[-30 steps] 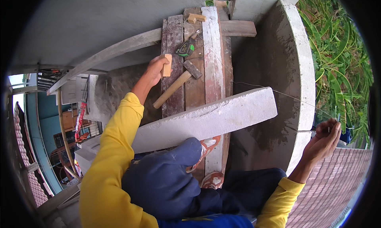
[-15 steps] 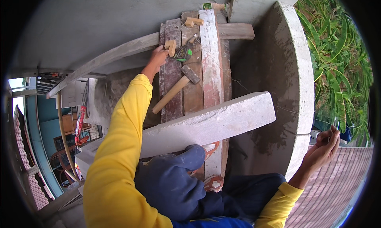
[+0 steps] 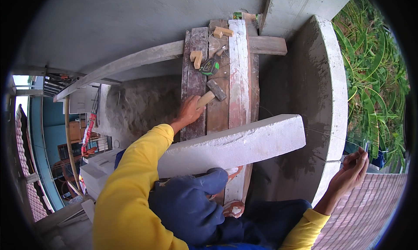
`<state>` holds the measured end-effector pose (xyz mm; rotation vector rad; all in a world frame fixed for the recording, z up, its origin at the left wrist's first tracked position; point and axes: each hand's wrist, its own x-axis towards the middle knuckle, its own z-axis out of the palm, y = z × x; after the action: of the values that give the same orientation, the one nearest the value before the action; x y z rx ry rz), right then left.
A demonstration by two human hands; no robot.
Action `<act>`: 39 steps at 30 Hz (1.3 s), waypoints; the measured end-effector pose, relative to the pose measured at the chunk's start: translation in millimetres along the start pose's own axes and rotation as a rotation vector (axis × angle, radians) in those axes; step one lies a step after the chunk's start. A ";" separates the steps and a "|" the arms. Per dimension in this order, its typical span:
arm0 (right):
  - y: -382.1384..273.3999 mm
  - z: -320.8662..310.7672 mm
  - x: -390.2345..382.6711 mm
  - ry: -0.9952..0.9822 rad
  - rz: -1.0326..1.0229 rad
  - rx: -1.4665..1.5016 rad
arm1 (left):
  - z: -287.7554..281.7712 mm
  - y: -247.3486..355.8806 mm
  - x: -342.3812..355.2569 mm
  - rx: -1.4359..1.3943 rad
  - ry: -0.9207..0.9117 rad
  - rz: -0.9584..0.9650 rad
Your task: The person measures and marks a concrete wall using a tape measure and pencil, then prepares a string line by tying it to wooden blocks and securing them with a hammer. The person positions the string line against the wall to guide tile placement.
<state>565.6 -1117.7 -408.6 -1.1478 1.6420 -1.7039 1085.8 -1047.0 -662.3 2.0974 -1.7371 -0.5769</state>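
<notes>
My left hand [image 3: 190, 110] is closed around the wooden handle of a hammer [image 3: 216, 90], whose metal head lies on the planks. Beyond it on the boards are an L-shaped wood block [image 3: 196, 59], a green and black tape measure [image 3: 210, 67] and a second notched wood block [image 3: 223, 32]. Out at the right, my right hand [image 3: 348, 174] pinches a thin, shiny, nail-like piece [image 3: 366, 144]. A fine string [image 3: 324, 132] stretches from there across the wall. A long white block [image 3: 235, 141] lies slantwise above my knee.
Planks [image 3: 237, 71] form a narrow platform beneath my feet. A block wall [image 3: 333, 93] rises along its right, with plants [image 3: 370, 76] and a tiled roof [image 3: 361, 206] beyond. A grey wall [image 3: 130, 28] and a wooden beam [image 3: 126, 69] are at the far left.
My left hand has left the L-shaped wood block and come nearer, onto the hammer handle. My right hand stays out at the right with the string.
</notes>
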 end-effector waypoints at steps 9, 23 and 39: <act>1.4 -33.8 2.7 0.179 0.020 -0.032 | -46.4 64.0 112.0 -0.447 0.017 -0.388; -8.0 -20.2 -49.6 -0.011 -0.201 -0.130 | -88.2 121.7 202.6 -0.344 -0.217 -0.009; 19.6 -150.1 -43.4 0.054 -0.094 -0.410 | -24.1 254.0 12.9 0.062 -0.409 0.570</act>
<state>458.9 -1003.0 -424.3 -1.3933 2.0651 -1.5019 887.6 -1105.7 -512.1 1.4647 -2.4696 -0.8130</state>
